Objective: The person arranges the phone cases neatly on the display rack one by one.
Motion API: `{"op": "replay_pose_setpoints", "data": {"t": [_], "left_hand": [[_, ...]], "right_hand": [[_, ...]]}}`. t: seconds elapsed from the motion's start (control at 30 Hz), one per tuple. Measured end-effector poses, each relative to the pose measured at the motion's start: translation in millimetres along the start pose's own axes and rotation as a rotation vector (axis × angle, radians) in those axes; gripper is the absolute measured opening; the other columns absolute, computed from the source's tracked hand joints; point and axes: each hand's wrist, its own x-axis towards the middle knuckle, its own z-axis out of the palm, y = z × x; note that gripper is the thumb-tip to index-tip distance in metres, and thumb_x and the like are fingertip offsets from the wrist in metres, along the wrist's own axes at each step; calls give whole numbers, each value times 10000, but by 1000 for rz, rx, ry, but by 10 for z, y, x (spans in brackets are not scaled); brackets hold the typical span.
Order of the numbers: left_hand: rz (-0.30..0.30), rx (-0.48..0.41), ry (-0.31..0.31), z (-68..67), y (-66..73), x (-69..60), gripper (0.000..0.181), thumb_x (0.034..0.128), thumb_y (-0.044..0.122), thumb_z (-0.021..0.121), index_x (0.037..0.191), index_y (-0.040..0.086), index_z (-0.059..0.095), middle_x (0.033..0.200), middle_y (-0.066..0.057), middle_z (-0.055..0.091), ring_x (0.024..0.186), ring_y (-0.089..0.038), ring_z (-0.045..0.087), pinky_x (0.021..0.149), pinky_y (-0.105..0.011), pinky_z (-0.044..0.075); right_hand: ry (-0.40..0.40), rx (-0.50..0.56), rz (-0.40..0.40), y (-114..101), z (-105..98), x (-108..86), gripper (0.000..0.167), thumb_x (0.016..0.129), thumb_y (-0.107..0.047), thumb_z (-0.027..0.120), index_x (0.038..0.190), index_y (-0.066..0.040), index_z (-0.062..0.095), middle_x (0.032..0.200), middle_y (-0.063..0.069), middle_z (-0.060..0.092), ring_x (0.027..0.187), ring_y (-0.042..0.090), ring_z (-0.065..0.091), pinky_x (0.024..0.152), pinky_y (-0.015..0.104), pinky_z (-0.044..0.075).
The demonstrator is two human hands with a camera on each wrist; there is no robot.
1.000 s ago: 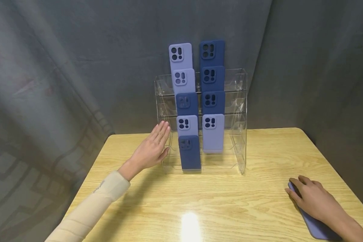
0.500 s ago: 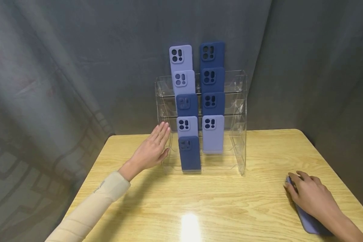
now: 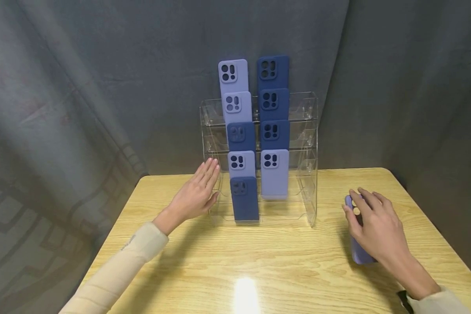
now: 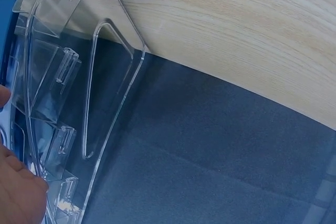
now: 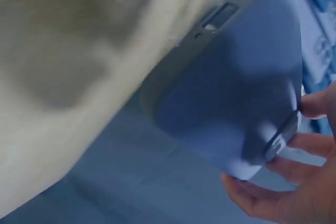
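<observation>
My right hand (image 3: 380,226) grips a lavender phone case (image 3: 360,250) by its camera end, raised over the table right of the rack. In the right wrist view the fingertips (image 5: 310,142) hold the case (image 5: 231,77) near its camera cutouts, its port end pointing away. My left hand (image 3: 194,194) lies with straight fingers against the left side of a clear acrylic tiered rack (image 3: 315,174). Two columns of lavender and dark blue cases stand in it. Lowest on the left is a dark blue case (image 3: 245,203); lowest on the right is a lavender case (image 3: 274,181).
The rack stands at the back of a light wooden table (image 3: 204,270). A grey curtain (image 3: 161,87) hangs close behind it. To the right of the right column, the rack's bare tiers (image 3: 302,113) show. The table's right edge slopes down past the right arm.
My right hand has taken the lavender case up off the table and moved it left and farther back, toward the rack. The left hand stays where it was.
</observation>
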Motion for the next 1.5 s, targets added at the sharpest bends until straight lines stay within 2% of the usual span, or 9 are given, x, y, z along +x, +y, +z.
{"op": "replay_pose_setpoints", "data": {"t": [0.07,0.13,0.33,0.5,0.67,0.83,1.2,1.5], "left_hand": [[6,0,14,7,-1,3,802,1005,309,646,1573,-149,314,1656,-349,315,1574,-476,315,1295,-524,301],[14,-2,32,13,-6,6,808,991,300,660,1565,-158,322,1647,-358,325,1566,-483,328,1287,-532,314],[24,-4,66,22,-18,6,821,974,291,676,1559,-166,325,1640,-366,330,1553,-492,346,1283,-537,323],[19,-10,68,36,-12,-4,826,972,293,676,1561,-165,321,1638,-364,337,1559,-490,337,1281,-536,325],[23,-12,82,50,-8,-17,832,956,284,698,1550,-172,337,1625,-371,353,1532,-499,382,1268,-544,345],[18,-10,83,54,-9,-17,832,954,281,703,1546,-176,340,1615,-374,371,1533,-500,379,1269,-542,344],[6,-28,53,32,-1,1,822,979,281,677,1560,-172,313,1650,-364,306,1570,-490,308,1292,-539,304],[13,-13,74,41,-1,-1,815,973,282,672,1552,-176,328,1632,-368,345,1537,-499,373,1282,-541,324]], "right_hand": [[58,25,-25,-115,22,101,701,1098,-554,386,1281,45,700,1271,358,672,1168,611,585,940,731,489],[101,50,-40,-228,39,198,760,1093,-597,341,1271,46,706,1266,352,678,1173,610,589,935,724,497],[193,119,-76,-517,118,470,649,1087,-522,449,1238,47,723,1257,334,694,1170,590,604,952,691,514],[266,171,-108,-729,239,670,461,1009,-351,604,1227,34,736,1245,327,703,1184,574,613,990,671,510],[351,202,-118,-951,434,798,392,932,-245,713,1210,28,746,1226,324,709,1155,544,642,1016,643,508],[414,178,-121,-1148,697,863,368,904,-216,768,1200,3,753,1211,302,717,1130,556,638,1000,609,530],[401,107,-58,-1317,1140,824,356,874,-225,808,1173,-34,772,1205,258,722,1141,558,624,971,590,555],[379,72,-37,-1399,1267,769,376,819,-228,870,1154,-78,790,1194,225,732,1122,521,636,868,575,606]]}}
